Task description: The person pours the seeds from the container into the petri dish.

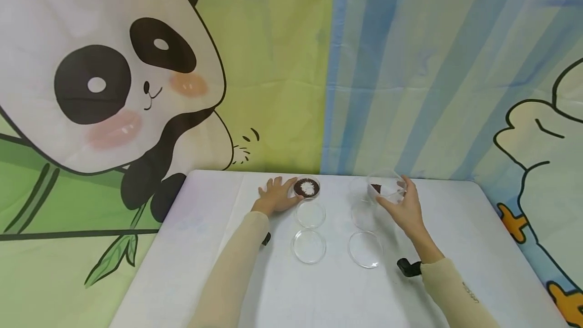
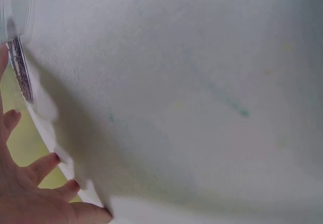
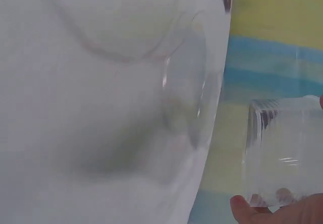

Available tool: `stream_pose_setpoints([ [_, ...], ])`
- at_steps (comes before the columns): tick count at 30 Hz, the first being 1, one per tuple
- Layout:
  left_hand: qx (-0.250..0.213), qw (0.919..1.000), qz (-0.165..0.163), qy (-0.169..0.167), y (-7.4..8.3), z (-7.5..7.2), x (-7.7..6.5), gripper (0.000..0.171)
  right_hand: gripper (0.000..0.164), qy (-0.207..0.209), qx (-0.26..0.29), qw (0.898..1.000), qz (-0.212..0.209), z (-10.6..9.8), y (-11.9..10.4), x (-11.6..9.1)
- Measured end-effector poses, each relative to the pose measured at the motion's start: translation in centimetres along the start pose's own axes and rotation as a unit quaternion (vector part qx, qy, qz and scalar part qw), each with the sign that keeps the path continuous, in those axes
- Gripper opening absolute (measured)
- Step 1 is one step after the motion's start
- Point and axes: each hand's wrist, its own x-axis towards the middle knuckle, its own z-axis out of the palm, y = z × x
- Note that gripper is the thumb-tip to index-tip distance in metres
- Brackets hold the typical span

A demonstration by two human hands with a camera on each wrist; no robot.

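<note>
In the head view my left hand (image 1: 276, 197) lies at the left side of a small clear dish (image 1: 307, 187) of dark brown grains with a white heap in the middle. Its thumb and forefinger touch the rim. The left wrist view shows the other fingers of that hand (image 2: 40, 196) spread and fairly straight. My right hand (image 1: 407, 210) grips a clear plastic container (image 1: 392, 185) between thumb and fingers, above the table's far edge. A little dark material (image 1: 376, 188) shows inside it. In the right wrist view the container (image 3: 285, 153) is held sideways to the camera.
Clear round dishes or lids lie in two columns on the white table (image 1: 337, 292): one (image 1: 310, 214) below the filled dish, another (image 1: 309, 246) nearer, and one (image 1: 366, 249) at the right. A cartoon-printed curtain (image 1: 273, 90) hangs behind the table's far edge.
</note>
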Motion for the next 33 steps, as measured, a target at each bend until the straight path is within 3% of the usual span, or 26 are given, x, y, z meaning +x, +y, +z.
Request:
stream_pose_setpoints([
  [6, -0.011, 0.9999, 0.006, 0.003, -0.1, 0.1, 0.0, 0.074, 0.102, 0.038, -0.003, 0.999, 0.039, -2.9, 2.1, -1.5],
  [16, -0.011, 0.9999, 0.007, -0.001, -0.2, 0.0, -0.1, 0.075, 0.106, 0.064, 0.003, 0.991, 0.114, -6.4, 5.4, -3.5],
  [23, -0.017, 0.9998, 0.009, 0.005, 0.0, -0.2, -0.3, 0.074, 0.110, 0.066, 0.020, 0.985, 0.159, -7.3, 6.4, -3.8],
  [33, -0.017, 0.9998, 0.009, 0.005, 0.1, -0.2, -0.4, 0.074, 0.111, 0.064, 0.019, 0.982, 0.175, -7.7, 7.0, -3.9],
])
